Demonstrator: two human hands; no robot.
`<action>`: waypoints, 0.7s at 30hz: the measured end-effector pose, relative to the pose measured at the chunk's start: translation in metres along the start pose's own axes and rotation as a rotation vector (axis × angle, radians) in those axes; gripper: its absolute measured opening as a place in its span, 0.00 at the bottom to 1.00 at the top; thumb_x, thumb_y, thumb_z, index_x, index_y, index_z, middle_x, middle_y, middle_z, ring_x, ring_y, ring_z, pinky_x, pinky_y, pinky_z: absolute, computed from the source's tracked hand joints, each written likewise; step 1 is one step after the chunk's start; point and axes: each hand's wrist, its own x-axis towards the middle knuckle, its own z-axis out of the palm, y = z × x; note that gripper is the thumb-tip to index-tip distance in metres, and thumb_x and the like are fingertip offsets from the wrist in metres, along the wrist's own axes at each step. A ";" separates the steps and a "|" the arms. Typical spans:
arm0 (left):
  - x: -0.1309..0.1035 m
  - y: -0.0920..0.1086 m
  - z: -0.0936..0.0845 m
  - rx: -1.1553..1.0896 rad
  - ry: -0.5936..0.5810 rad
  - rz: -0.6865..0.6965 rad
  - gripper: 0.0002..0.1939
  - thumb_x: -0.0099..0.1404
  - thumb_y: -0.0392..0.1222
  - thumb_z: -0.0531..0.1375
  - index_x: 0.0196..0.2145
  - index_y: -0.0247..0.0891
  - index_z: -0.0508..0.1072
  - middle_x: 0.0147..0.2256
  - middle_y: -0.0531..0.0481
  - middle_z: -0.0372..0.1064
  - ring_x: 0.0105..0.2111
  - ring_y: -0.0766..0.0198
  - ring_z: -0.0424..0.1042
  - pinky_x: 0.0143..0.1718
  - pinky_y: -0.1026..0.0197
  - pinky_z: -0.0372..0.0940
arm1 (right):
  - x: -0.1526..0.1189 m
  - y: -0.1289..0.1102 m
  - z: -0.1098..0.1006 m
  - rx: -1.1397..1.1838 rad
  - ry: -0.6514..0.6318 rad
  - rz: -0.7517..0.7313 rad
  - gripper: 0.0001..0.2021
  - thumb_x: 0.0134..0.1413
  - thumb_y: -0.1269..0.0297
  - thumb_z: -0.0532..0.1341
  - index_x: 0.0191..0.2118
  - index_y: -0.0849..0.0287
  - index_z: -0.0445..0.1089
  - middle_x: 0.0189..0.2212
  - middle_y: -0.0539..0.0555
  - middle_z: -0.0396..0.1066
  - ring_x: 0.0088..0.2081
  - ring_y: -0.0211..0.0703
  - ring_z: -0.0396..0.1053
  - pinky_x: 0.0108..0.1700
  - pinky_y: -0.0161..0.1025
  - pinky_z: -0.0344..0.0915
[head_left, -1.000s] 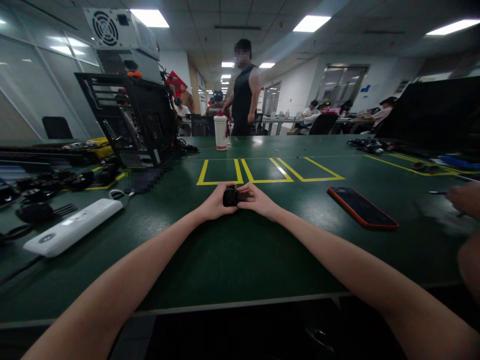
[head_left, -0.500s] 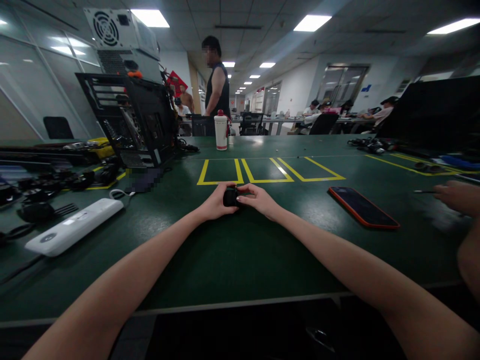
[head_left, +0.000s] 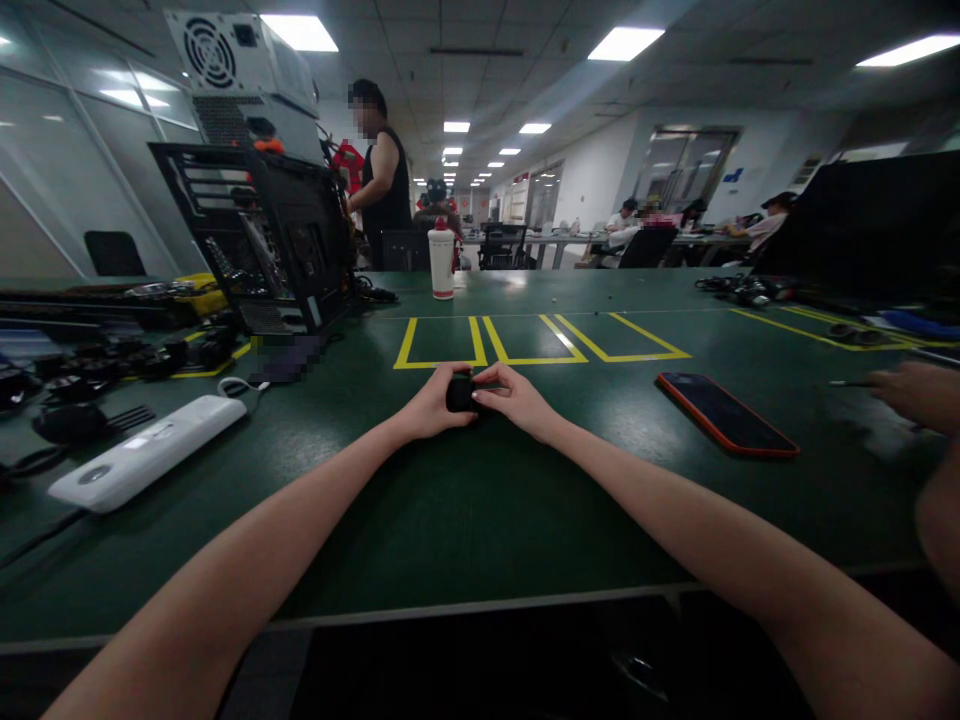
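Observation:
A small black boxy object (head_left: 459, 394) is held between my two hands just above or on the green table (head_left: 480, 520); its exact kind cannot be made out. My left hand (head_left: 433, 402) wraps round its left side, thumb below and fingers over the top. On the other side, my right hand (head_left: 517, 398) pinches at its right edge with thumb and forefinger. Whether a smaller part sits in that pinch is hidden. Yellow tape outlines (head_left: 525, 361) lie on the table just beyond both hands.
At left are a white power strip (head_left: 150, 455), dark cables and an open computer case (head_left: 277, 240). A phone in an orange case (head_left: 726, 415) lies right. Another person's hand (head_left: 919, 395) holds a thin tool at the right edge. A white cup (head_left: 442, 262) stands behind.
My hands and the black object stay almost in place. In the background, the standing person has moved left, and another person now shows behind the cup.

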 end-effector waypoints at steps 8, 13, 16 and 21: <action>0.000 -0.001 0.000 0.006 -0.002 0.002 0.32 0.48 0.39 0.61 0.49 0.36 0.53 0.47 0.42 0.55 0.48 0.55 0.58 0.50 0.51 0.55 | -0.004 0.002 -0.005 0.023 -0.065 0.025 0.18 0.38 0.69 0.63 0.39 0.58 0.62 0.41 0.53 0.63 0.44 0.42 0.63 0.48 0.46 0.60; 0.000 -0.003 0.000 -0.005 0.000 0.000 0.33 0.47 0.40 0.62 0.49 0.37 0.53 0.47 0.43 0.56 0.48 0.55 0.59 0.49 0.51 0.55 | -0.005 0.001 -0.004 -0.048 -0.042 0.008 0.14 0.41 0.64 0.62 0.36 0.58 0.62 0.39 0.52 0.63 0.44 0.42 0.62 0.46 0.47 0.61; 0.000 -0.002 0.000 -0.008 -0.004 0.004 0.33 0.47 0.40 0.62 0.49 0.37 0.53 0.47 0.43 0.56 0.48 0.55 0.59 0.50 0.50 0.55 | -0.004 -0.001 -0.002 -0.040 -0.018 0.032 0.11 0.44 0.60 0.60 0.34 0.58 0.62 0.35 0.52 0.64 0.38 0.40 0.64 0.42 0.46 0.64; 0.000 0.000 -0.001 0.005 -0.008 -0.001 0.33 0.47 0.40 0.62 0.49 0.36 0.53 0.47 0.42 0.56 0.48 0.55 0.59 0.49 0.51 0.56 | -0.002 0.001 -0.001 -0.013 -0.010 0.070 0.14 0.43 0.62 0.61 0.38 0.57 0.61 0.37 0.52 0.64 0.39 0.41 0.65 0.42 0.46 0.64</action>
